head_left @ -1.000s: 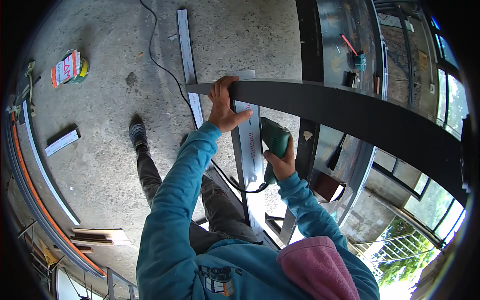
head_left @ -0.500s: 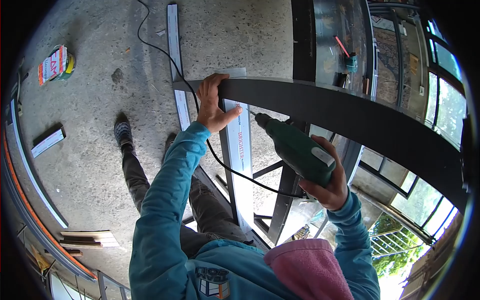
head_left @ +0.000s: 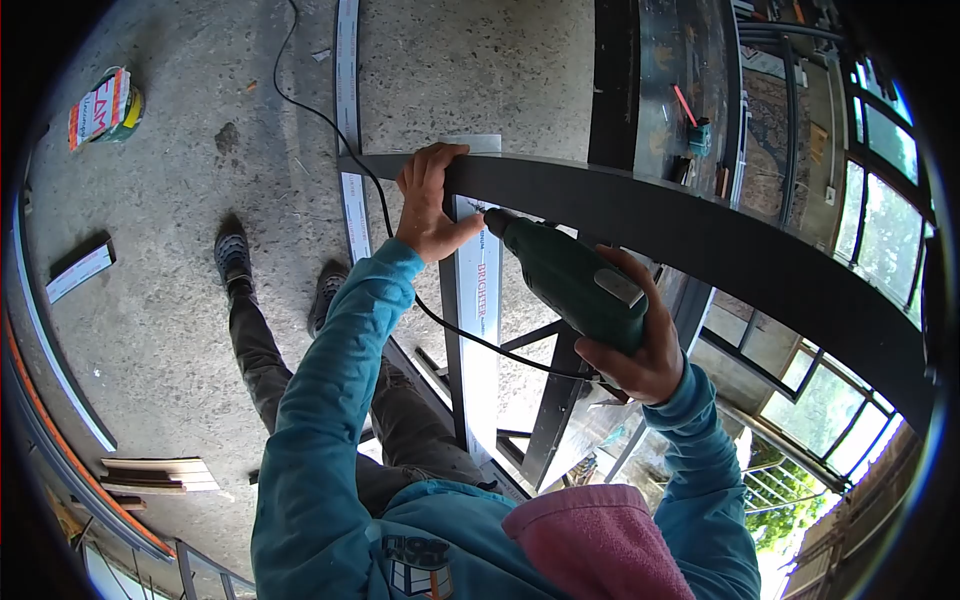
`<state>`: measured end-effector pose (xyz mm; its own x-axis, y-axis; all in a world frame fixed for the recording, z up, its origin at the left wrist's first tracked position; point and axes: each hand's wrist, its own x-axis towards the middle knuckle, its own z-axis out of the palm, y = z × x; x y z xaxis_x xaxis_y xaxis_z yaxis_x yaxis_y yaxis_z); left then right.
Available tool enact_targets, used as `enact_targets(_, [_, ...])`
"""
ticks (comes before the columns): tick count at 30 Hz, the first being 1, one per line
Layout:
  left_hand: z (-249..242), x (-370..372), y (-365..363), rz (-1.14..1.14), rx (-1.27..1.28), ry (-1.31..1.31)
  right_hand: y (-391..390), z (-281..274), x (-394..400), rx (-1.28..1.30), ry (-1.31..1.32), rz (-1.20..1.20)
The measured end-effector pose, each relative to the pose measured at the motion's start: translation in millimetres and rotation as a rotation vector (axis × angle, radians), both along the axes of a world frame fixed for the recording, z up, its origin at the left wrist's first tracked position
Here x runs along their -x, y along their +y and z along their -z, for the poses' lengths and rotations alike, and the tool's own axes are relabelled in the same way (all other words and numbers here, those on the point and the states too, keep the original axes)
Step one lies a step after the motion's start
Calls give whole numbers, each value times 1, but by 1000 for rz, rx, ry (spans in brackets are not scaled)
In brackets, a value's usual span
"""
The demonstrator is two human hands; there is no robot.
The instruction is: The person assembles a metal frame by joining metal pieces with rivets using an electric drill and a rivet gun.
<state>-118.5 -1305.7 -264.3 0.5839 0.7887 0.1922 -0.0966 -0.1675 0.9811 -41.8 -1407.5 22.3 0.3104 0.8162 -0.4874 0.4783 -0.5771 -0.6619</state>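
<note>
My right hand is wrapped round the rear grip of a dark green corded power drill. The drill's nose points up and left, with its bit close to the lettered face of an aluminium profile, just below a long dark bar. My left hand clasps the joint of these two, fingers over the dark bar and thumb stretched toward the drill's tip. White film printed "BRIGHTER" covers the profile's face. A black cord runs from the drill beneath my left forearm.
Another film-covered profile lies at the left end of the bar. On the concrete floor stand a labelled bucket and a short profile offcut. Wood strips lie lower left. A glass-topped surface with a red-handled tool is at upper right.
The drill and my right hand have moved left and slightly up, bringing the bit to the profile beside my left thumb. My left hand keeps its hold; the whole view has shifted slightly.
</note>
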Motion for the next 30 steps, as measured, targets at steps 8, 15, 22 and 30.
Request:
enact_targets(8, [-2, 0, 0, -12, -13, 19, 6, -1, 2, 12, -25, -30])
enact_targets(15, [-1, -1, -1, -18, -24, 1, 12, -5, -5, 61, 2, -53])
enact_targets(22, [0, -3, -2, -30, -35, 8, 10, -3, -14, 63, -160, -147])
enact_targets(30, [-3, -2, 0, -38, -38, 14, 21, -1, -8, 109, -150, -71])
